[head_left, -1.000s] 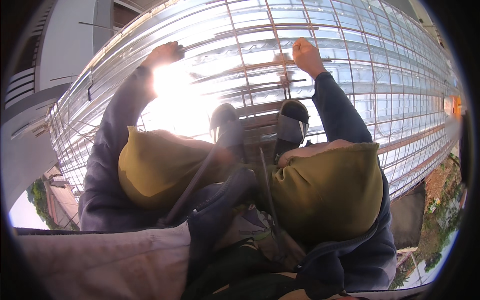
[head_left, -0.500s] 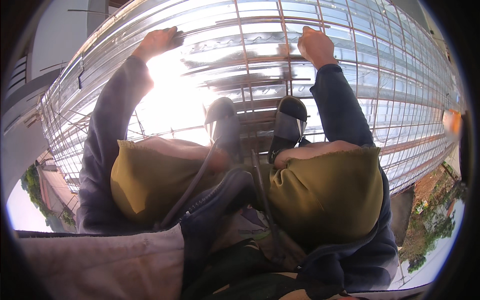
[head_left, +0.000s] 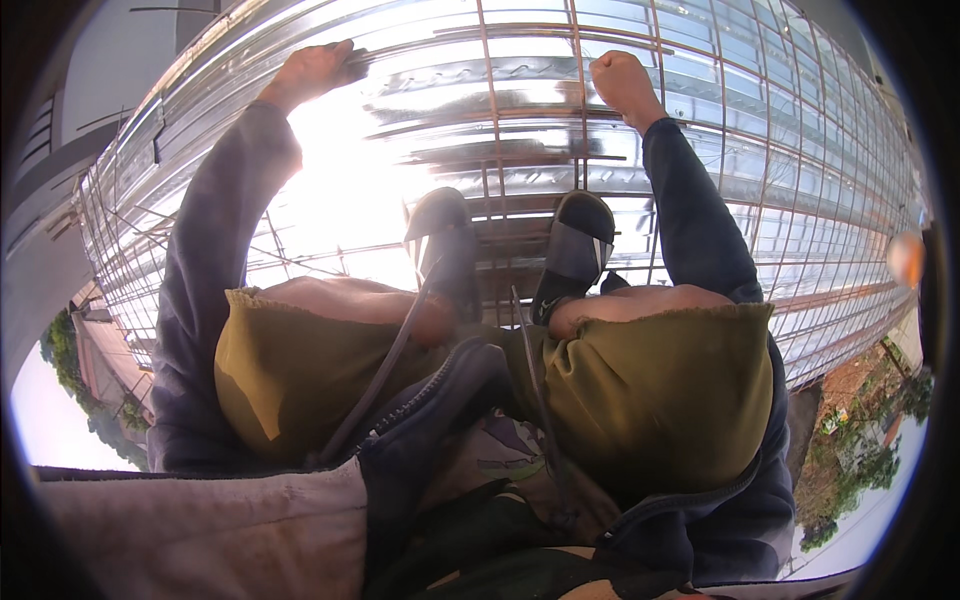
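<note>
My left hand [head_left: 312, 74] is closed at the far left of a rusty steel bar mesh. Its fingers wrap around dark rebar [head_left: 358, 63], and a bar runs rightward from there. Glare washes out the sheet below that hand. My right hand [head_left: 622, 82] is a closed fist above the mesh, beside an upright bar [head_left: 580, 90]. Whatever it grips, if anything, is hidden by the fingers. Under the bars lies shiny ribbed metal decking [head_left: 535, 70]. Both dark sleeves reach forward past my bent knees.
My sandalled left foot [head_left: 440, 235] and right foot [head_left: 580, 235] stand on the mesh between my hands and knees. A blurred orange object [head_left: 906, 262] is at the far right. Grey concrete [head_left: 110, 70] rises at the upper left. Trees and ground show beyond the lower edges.
My right fist has turned and its fingers have shifted slightly left and down. The left hand has moved slightly up in view, still closed. The mesh has shifted a little in the picture.
</note>
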